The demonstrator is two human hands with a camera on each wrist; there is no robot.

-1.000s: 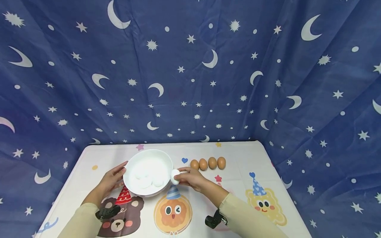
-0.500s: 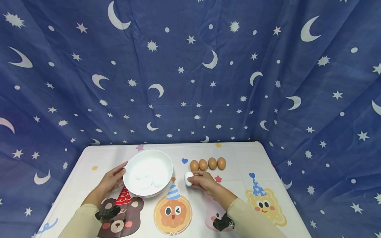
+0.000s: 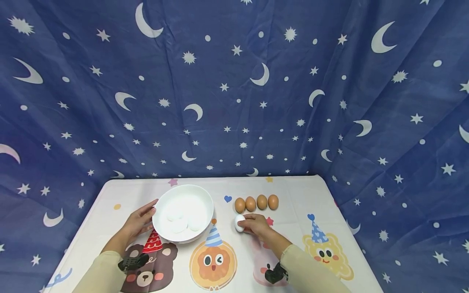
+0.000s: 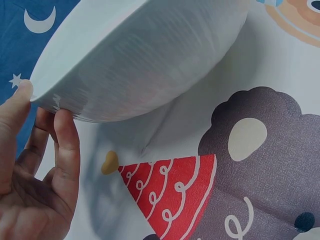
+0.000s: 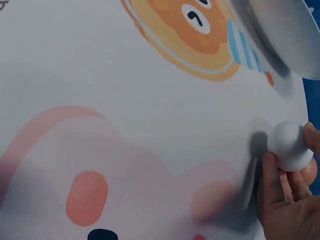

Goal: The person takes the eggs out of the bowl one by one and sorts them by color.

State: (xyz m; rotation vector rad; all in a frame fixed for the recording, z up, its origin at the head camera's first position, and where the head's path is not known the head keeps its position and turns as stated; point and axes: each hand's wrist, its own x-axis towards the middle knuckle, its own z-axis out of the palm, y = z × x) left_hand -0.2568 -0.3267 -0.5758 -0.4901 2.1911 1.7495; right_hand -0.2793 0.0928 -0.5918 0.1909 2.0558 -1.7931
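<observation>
A white bowl (image 3: 199, 199) stands on the left part of the table, with several white eggs (image 3: 194, 223) lying in it. My left hand (image 3: 136, 224) holds the bowl's left side, thumb at the rim and fingers against the outer wall, as the left wrist view (image 4: 150, 60) shows. To the right of the bowl, my right hand (image 3: 256, 226) pinches a white egg (image 3: 239, 223) between thumb and fingers, just in front of a row of brown eggs (image 3: 261, 202). In the right wrist view the white egg (image 5: 289, 146) hides most of a brown egg (image 5: 310, 171) behind it.
A white tablecloth (image 3: 300, 195) with printed cartoon characters covers the table. Behind and at both sides hangs a blue curtain (image 3: 227, 73) with moons and stars. A black wrist camera (image 3: 276, 274) sits on the right wrist, another (image 3: 132, 262) on the left.
My right hand has carried the white egg from the bowl's right edge rightward, to a spot in front of the leftmost brown egg. The left hand and bowl have stayed put.
</observation>
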